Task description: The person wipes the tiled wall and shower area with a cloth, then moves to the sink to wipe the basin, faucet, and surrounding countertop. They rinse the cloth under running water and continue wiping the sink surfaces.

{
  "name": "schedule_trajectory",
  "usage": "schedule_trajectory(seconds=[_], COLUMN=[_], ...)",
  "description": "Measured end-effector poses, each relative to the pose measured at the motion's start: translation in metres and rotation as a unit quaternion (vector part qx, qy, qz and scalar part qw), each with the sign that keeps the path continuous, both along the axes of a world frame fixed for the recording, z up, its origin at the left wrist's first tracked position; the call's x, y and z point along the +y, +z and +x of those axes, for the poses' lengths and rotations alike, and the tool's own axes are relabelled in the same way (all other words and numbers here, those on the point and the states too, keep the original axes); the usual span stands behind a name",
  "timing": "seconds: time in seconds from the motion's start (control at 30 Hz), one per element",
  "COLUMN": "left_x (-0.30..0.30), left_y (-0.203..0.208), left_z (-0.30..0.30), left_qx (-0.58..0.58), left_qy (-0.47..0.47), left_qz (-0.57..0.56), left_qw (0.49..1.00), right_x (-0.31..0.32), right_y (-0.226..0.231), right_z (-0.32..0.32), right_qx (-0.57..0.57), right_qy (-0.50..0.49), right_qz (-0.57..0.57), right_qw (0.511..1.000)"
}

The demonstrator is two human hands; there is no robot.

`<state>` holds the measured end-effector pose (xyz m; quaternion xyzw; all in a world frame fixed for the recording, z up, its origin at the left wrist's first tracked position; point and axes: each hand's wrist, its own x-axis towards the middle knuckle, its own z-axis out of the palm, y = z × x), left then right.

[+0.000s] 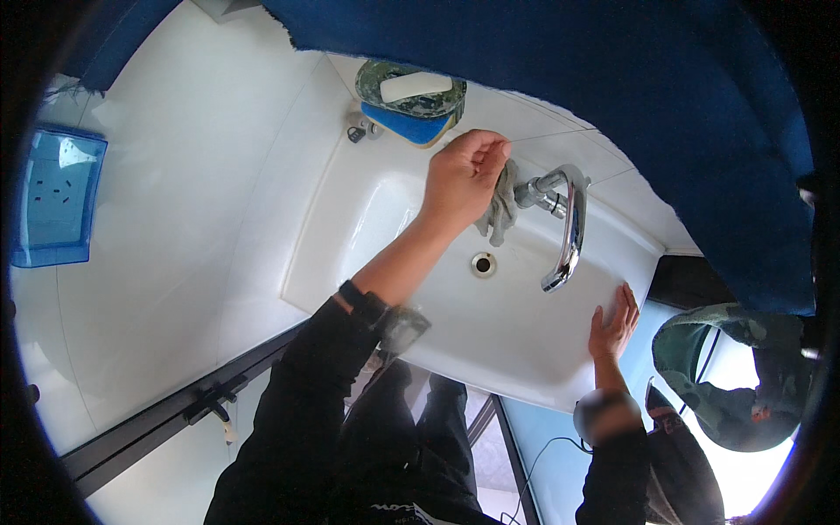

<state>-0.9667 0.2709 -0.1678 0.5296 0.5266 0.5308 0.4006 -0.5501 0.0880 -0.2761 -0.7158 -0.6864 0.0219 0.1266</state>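
My left hand [466, 178] is raised over the back of a white sink [376, 289], its fingers curled in and the thumb pressed against them. Whatever the pinch may hold is too small to make out. Just behind it a grey rag [501, 213] hangs over the sink's back ledge, partly hidden by the hand. A chrome faucet [573, 223] curves over the basin to the right of that hand. My right hand [616, 325] lies on the sink's right rim with its fingers stretched out, holding nothing.
A soap dish with white soap [416, 86] and a blue sponge [407, 124] sit at the back ledge. Blue cloth [542, 44] hangs across the top. A blue plastic tray [59, 197] is at far left. A camouflage fabric item [700, 411] is at right. The drain [483, 265] is uncovered.
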Motion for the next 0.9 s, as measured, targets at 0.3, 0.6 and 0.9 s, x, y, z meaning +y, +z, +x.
schedule_trajectory(seconds=[0.3,0.6,0.9], left_x=[-0.018,-0.037,-0.065], left_y=[-0.09,-0.127,-0.099], left_z=[0.005,0.003,-0.045], left_qx=[0.217,0.387,0.049], left_qy=[-0.05,-0.122,0.123], left_qz=[-0.114,0.075,-0.084], left_qw=[0.968,0.911,0.988], right_x=[0.0,0.001,0.002], right_y=[-0.006,-0.011,-0.01], right_z=[0.005,0.006,0.007], right_qx=[0.0,-0.008,-0.014], right_qy=[0.004,0.026,0.025], right_qz=[0.004,0.019,0.015], right_qw=[1.0,0.999,0.999])
